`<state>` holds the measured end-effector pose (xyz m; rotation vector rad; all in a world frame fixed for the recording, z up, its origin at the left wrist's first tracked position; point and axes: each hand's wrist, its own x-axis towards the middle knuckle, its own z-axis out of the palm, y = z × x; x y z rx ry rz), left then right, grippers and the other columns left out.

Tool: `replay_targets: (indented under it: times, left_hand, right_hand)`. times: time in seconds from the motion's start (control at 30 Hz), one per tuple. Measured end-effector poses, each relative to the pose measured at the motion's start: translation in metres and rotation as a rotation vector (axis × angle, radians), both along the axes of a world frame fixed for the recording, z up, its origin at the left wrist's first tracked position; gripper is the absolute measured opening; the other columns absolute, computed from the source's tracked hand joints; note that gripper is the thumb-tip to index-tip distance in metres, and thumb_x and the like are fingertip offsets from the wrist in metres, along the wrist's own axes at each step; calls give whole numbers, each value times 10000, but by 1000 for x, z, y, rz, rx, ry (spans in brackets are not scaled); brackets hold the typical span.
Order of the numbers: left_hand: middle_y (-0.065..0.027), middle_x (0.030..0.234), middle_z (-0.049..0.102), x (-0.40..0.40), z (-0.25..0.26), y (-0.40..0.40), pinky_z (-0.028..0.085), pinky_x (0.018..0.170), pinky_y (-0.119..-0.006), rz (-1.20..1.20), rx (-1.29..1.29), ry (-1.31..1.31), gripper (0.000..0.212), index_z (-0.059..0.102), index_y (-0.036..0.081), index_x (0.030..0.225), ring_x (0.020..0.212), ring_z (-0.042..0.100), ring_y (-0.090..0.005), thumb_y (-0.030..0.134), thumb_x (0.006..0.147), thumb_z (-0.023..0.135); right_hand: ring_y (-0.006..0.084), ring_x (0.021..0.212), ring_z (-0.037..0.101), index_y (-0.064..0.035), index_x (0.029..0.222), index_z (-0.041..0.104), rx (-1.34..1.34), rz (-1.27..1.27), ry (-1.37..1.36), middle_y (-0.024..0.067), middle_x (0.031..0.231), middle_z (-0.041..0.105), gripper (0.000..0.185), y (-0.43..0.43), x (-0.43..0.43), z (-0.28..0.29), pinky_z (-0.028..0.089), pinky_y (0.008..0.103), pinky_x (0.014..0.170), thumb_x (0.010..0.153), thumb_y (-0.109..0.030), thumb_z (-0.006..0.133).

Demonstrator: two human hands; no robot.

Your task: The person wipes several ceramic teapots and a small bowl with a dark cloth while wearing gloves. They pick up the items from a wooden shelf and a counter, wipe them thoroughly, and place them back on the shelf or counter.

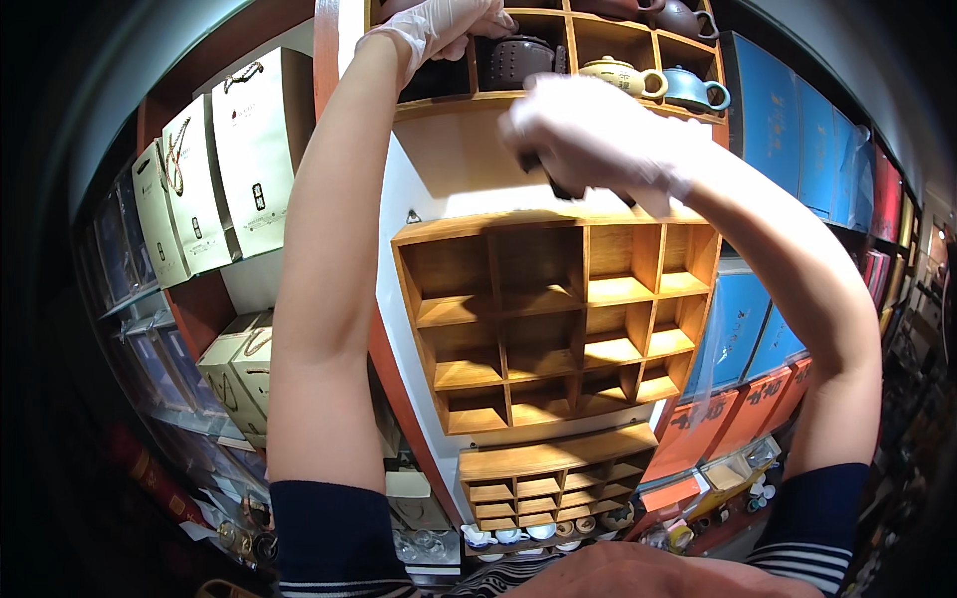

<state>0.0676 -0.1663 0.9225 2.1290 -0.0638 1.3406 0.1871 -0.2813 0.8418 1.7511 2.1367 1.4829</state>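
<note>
My left hand (452, 28), in a thin translucent glove, reaches up to the top wooden shelf unit. Its fingertips are at the upper left of a dark brown studded teapot (516, 66); whether they grip anything is unclear. Lower and to the right, my gloved right hand (591, 131) is blurred and curled around a dark object (561, 188), mostly hidden by the fingers. Behind that hand, in neighbouring compartments, sit a yellow teapot with writing (617, 73) and a blue-green teapot (691, 88).
A wooden compartment shelf (542, 303) hangs below the hands, with a smaller one (557, 478) under it. White paper bags (250, 149) line the left shelves. Blue boxes (770, 127) and orange boxes (748, 418) stand on the right. Small cups (512, 535) sit at the bottom.
</note>
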Motion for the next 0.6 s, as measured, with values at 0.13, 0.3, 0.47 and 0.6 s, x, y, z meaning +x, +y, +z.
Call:
replay_targets:
  times: [0.13, 0.3, 0.47, 0.6]
  left_hand:
    - [-37, 682, 619, 36, 19, 26, 261, 387, -264, -50, 284, 84, 228, 681, 18, 964, 419, 385, -104, 123, 767, 640]
    - [-107, 1119, 688, 36, 20, 47, 476, 926, -308, 214, 863, 224, 614, 608, 109, 1282, 973, 646, -217, 182, 697, 779]
    - [-114, 1091, 697, 37, 6, 40, 516, 862, -339, 452, 1035, 126, 624, 606, 273, 1291, 938, 669, -274, 239, 684, 747]
    - [-133, 1114, 682, 42, 8, 35, 522, 861, -347, 538, 1086, 151, 676, 574, 284, 1321, 960, 661, -301, 232, 668, 744]
  right_hand:
    - [322, 705, 612, -85, 725, 622, -370, -172, 122, 106, 644, 577, 142, -92, -32, -66, 498, 416, 597, 604, -10, 631]
    - [283, 738, 606, -109, 767, 592, -467, 61, 328, 68, 709, 598, 167, -139, -39, -123, 505, 383, 605, 620, -118, 670]
    - [228, 797, 587, -131, 943, 622, -462, 145, 400, 23, 825, 613, 363, -169, -27, -172, 515, 361, 624, 596, -176, 715]
    - [216, 822, 595, -122, 953, 627, -532, 96, 397, 25, 834, 612, 386, -180, -21, -204, 532, 347, 622, 592, -201, 738]
